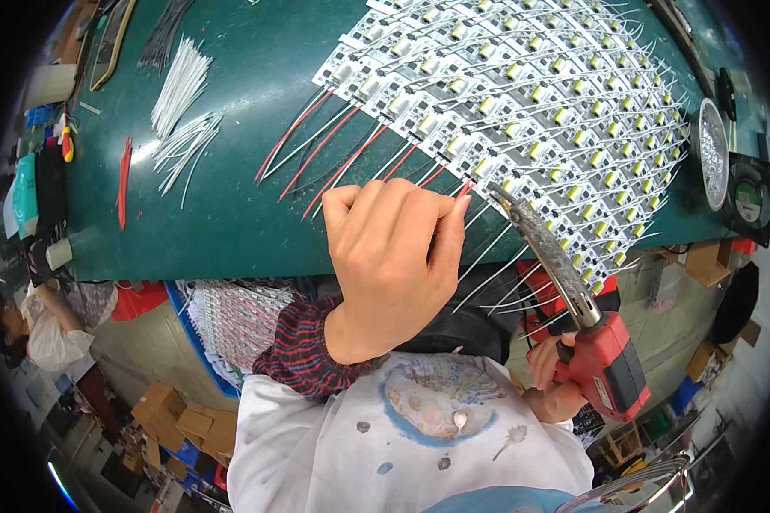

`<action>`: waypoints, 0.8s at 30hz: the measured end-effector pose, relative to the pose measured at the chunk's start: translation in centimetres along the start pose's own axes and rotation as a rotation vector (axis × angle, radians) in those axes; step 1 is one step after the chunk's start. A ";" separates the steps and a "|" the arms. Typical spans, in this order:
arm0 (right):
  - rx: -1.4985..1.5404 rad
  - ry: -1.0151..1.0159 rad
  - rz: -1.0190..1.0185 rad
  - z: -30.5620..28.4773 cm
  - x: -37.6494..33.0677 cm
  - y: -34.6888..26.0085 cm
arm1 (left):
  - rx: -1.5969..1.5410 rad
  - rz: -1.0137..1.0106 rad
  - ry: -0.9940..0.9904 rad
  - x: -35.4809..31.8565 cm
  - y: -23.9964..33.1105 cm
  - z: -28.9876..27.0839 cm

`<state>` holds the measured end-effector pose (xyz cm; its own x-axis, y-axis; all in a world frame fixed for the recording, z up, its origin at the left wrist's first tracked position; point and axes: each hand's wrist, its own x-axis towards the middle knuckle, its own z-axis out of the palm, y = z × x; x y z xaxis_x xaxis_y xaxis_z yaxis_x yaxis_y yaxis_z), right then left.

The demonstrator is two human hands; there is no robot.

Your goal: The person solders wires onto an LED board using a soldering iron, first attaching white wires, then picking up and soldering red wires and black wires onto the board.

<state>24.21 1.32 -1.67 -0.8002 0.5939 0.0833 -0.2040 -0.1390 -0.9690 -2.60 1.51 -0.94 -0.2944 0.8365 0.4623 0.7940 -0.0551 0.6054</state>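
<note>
Circuit-board panel (512, 130) on bench (257, 51); my left hand (393, 248) pinches a red wire (465, 189) at its edge, my right hand (553, 386) grips the soldering gun (606, 366); red leads (320, 153) show leftward, rightward boards (578, 248) apparently remain.

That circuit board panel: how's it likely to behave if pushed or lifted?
Likely slides rather than rolls: the circuit board panel looks broad and flat on the green tabletop. Its thin wires stick out loose-ended, so they'd probably flop and snag. The near right corner juts past the tabletop's edge; pressing there might flex it.
</note>
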 end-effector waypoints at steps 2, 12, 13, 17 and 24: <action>-0.025 0.057 -0.009 0.7 -0.4 0.0 | 0.005 0.002 0.005 0.0 0.0 -0.1; -0.010 0.247 -0.127 2.4 -0.8 1.3 | -0.033 -0.040 0.004 -0.1 0.2 -0.7; -0.059 0.295 -0.080 2.8 -0.5 0.5 | -0.084 -0.062 0.026 0.1 0.1 -1.0; -0.097 0.683 -0.077 5.2 0.1 -0.2 | -0.128 -0.235 0.085 -0.1 0.2 -4.1; -0.016 0.585 -0.071 4.4 -1.4 -0.2 | -0.174 -0.015 -0.077 -0.8 2.0 -1.3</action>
<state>22.89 -3.01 -0.51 -0.3397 0.9405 0.0104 -0.2336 -0.0737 -0.9695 -1.49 0.01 0.73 -0.2584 0.8769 0.4052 0.6839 -0.1302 0.7178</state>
